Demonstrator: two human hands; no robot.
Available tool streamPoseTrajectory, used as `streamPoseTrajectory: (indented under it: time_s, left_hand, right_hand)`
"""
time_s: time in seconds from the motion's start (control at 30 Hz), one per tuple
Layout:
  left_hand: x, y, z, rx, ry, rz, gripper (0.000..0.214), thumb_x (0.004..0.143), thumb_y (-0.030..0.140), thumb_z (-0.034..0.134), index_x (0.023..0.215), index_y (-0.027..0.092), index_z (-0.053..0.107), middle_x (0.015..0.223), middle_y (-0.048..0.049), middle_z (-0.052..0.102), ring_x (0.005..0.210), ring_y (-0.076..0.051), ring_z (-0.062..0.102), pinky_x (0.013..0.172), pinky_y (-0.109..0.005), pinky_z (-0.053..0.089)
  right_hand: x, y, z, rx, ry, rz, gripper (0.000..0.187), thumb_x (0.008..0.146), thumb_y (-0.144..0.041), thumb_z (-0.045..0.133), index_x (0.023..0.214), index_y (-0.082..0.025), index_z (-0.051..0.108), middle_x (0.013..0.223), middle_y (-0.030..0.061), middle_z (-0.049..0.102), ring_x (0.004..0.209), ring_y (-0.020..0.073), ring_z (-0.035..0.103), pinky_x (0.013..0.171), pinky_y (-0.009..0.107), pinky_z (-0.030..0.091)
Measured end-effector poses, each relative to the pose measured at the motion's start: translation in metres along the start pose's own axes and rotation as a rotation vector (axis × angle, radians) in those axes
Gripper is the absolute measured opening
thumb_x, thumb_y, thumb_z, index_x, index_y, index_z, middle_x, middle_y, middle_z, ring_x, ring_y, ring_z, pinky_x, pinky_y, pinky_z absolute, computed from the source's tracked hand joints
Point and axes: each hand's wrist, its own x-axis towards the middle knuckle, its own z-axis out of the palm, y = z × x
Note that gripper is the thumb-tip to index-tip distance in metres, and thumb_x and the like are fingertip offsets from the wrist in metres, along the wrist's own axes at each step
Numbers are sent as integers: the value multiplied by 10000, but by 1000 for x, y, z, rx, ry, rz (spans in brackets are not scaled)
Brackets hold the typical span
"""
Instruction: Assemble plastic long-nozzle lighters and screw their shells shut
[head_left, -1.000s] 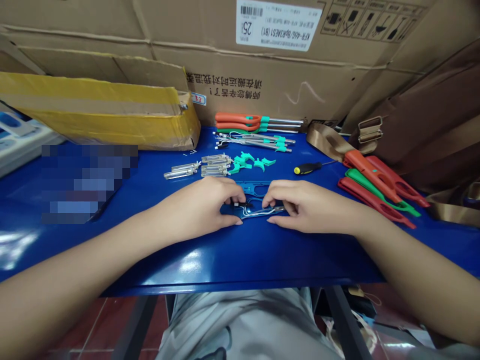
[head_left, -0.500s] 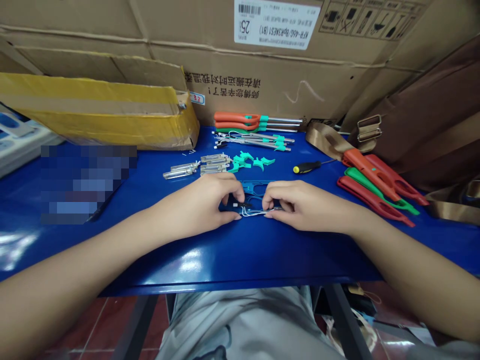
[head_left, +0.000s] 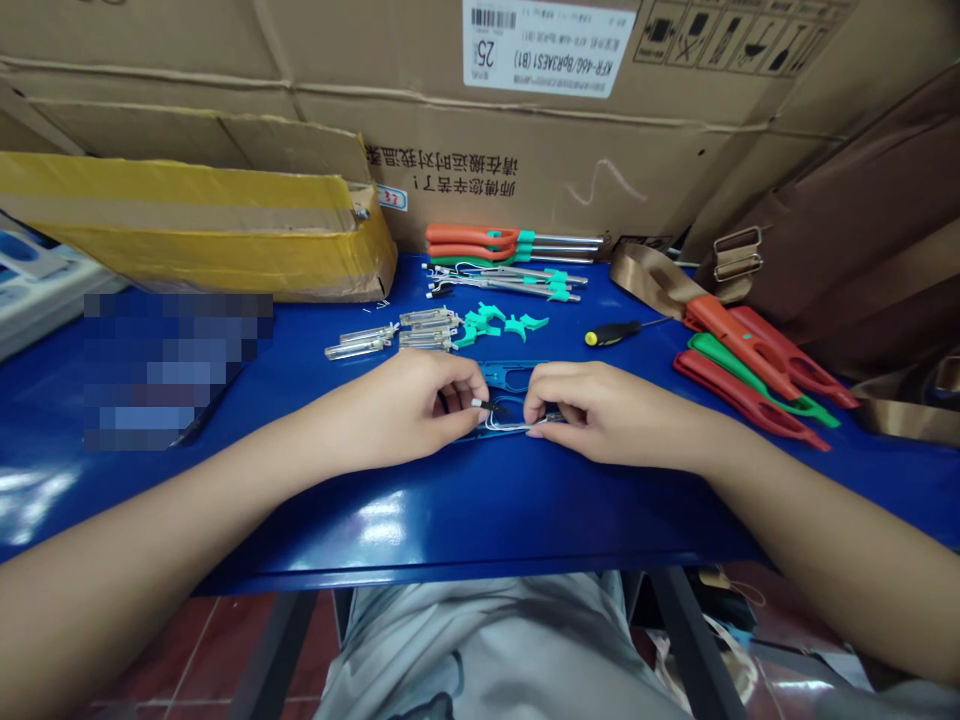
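Note:
My left hand (head_left: pixel 431 400) is closed, its thumb and forefinger pinching a small black igniter (head_left: pixel 495 407) with a white tip. White wires (head_left: pixel 502 427) run from it toward my right hand (head_left: pixel 592 410). That hand is closed too, its fingertips gripping the metal lighter tube (head_left: pixel 553 417), most of which it hides. Under both hands lies a blue lighter shell half (head_left: pixel 484 434), largely covered. Just beyond it, another blue shell half (head_left: pixel 514 375) with a handle opening rests on the table.
Behind are turquoise triggers (head_left: pixel 484 322), clear fuel tanks (head_left: pixel 360 342), wired tubes (head_left: pixel 517 282) and orange-handled lighters (head_left: pixel 472 238). A screwdriver (head_left: pixel 613 334) and red shells (head_left: pixel 750 400) lie at right. A yellow-taped box (head_left: pixel 225 250) and a large carton (head_left: pixel 300 150) stand at the back.
My left thumb and forefinger have come together on the black igniter, and its white tip has lifted a little. My right hand has hardly moved.

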Motion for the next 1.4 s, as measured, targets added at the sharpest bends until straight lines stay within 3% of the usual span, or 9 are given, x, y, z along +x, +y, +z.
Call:
streamPoseTrajectory:
  time_s: [0.6, 0.73, 0.83, 0.93, 1.17, 1.4]
  left_hand:
    - [1, 5, 3, -28, 57, -24, 249, 951, 394, 613, 905, 170, 711, 780, 14, 717, 689, -119, 642, 631, -216, 464]
    - [1, 2, 5, -20, 67, -32, 251, 954, 395, 604, 903, 171, 706, 763, 18, 706, 669, -116, 629, 611, -216, 459]
    - [1, 0, 6, -24, 63, -33, 239, 955, 378, 597, 898, 172, 703, 769, 18, 708, 676, -117, 638, 619, -218, 469]
    - [1, -1, 6, -25, 56, -33, 218, 951, 362, 599, 914, 177, 709, 776, 21, 714, 682, -118, 647, 634, -220, 481]
    - [2, 0, 5, -20, 55, -53, 236, 950, 379, 593, 926, 176, 710, 787, 14, 718, 695, -123, 647, 641, -227, 478]
    - [1, 1, 4, -4, 60, -64, 256, 946, 410, 592, 927, 181, 705, 783, 10, 714, 690, -134, 643, 638, -239, 476]
  right_hand:
    - [-1, -2, 1, -11, -5, 31, 81, 883, -141, 678, 959, -166, 663, 957, 11, 640, 684, 101, 511, 667, 256, 373]
    - [-2, -4, 2, -34, -9, 62, 206, 882, -204, 710, 1069, -204, 622, 983, -5, 649, 780, 129, 574, 672, 254, 377]
    - [-4, -6, 4, -139, -24, -6, 316, 954, -243, 643, 1261, -254, 568, 1150, 16, 648, 911, 166, 621, 675, 263, 381]
    - [-6, -8, 4, -269, -63, -54, 331, 1013, -265, 555, 1340, -315, 547, 1241, 26, 609, 908, 180, 627, 642, 272, 364]
    - [-7, -5, 4, -329, -90, -66, 242, 1028, -278, 512, 1256, -310, 588, 1163, 25, 583, 756, 155, 562, 618, 281, 341]
    - [-3, -3, 4, -261, -84, -55, 172, 1020, -286, 533, 1158, -272, 636, 1179, 27, 584, 815, 151, 595, 638, 276, 366]
